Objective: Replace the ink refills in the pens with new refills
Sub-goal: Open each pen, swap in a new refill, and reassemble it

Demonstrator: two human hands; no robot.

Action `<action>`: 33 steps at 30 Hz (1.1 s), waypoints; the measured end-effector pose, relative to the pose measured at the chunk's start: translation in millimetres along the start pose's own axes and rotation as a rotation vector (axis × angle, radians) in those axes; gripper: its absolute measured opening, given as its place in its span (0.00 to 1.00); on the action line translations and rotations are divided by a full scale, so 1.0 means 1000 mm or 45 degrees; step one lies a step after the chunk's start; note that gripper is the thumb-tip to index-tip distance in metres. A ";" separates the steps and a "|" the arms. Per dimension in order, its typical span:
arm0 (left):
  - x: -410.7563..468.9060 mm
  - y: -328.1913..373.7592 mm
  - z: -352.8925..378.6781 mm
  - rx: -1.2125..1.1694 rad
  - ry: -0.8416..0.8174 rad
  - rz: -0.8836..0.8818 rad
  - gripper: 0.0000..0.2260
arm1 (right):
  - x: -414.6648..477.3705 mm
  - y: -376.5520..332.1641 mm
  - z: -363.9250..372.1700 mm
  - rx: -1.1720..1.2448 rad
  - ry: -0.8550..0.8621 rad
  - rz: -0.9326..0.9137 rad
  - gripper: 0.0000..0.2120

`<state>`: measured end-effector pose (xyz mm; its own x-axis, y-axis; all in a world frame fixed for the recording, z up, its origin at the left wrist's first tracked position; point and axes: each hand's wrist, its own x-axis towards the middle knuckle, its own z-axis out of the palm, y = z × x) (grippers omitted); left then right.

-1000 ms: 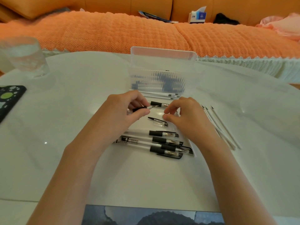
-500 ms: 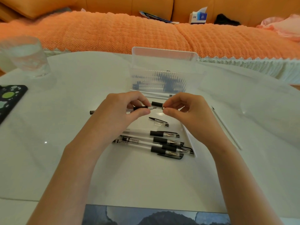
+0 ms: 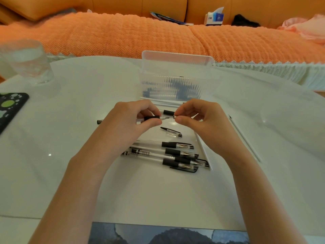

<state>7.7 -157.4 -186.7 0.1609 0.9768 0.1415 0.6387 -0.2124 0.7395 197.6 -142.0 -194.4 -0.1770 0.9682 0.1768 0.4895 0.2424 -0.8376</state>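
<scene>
My left hand grips a clear pen by its black grip, held level above the table, its rear end sticking out to the left. My right hand pinches the pen's metal tip between thumb and forefinger. A loose pen cap lies just below the hands. Several capped pens lie side by side nearer to me. A clear plastic box with more pens stands open behind the hands. White refills lie on the table to the right.
A glass of water stands at the far left, with a dark phone in front of it. An orange sofa runs behind the white table. A picture's edge lies at the near table edge.
My right hand rose from the table to the pen's tip and now pinches it. My left hand kept holding the pen and lifted it slightly.
</scene>
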 end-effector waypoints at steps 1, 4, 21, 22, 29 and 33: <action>0.000 0.000 0.000 -0.007 0.003 0.000 0.04 | 0.000 0.000 -0.001 0.002 0.008 0.003 0.02; 0.000 -0.001 -0.001 -0.028 0.020 -0.008 0.04 | -0.001 -0.001 -0.003 0.009 0.015 0.002 0.02; 0.000 0.003 0.004 0.014 -0.013 0.008 0.05 | -0.001 -0.004 0.007 -0.050 -0.089 -0.052 0.02; 0.000 0.004 0.005 0.011 -0.011 0.009 0.04 | -0.001 -0.005 0.008 -0.045 -0.097 -0.054 0.02; 0.000 0.003 0.004 0.019 -0.014 -0.004 0.04 | -0.002 -0.005 0.010 0.005 -0.127 -0.028 0.03; 0.000 0.003 0.005 -0.032 -0.019 -0.004 0.04 | -0.001 -0.003 0.007 -0.007 -0.091 -0.022 0.07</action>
<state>13.0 -158.2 -187.7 0.1700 0.9769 0.1294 0.6200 -0.2081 0.7566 190.5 -143.9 -195.9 -0.2459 0.9570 0.1541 0.4904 0.2599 -0.8318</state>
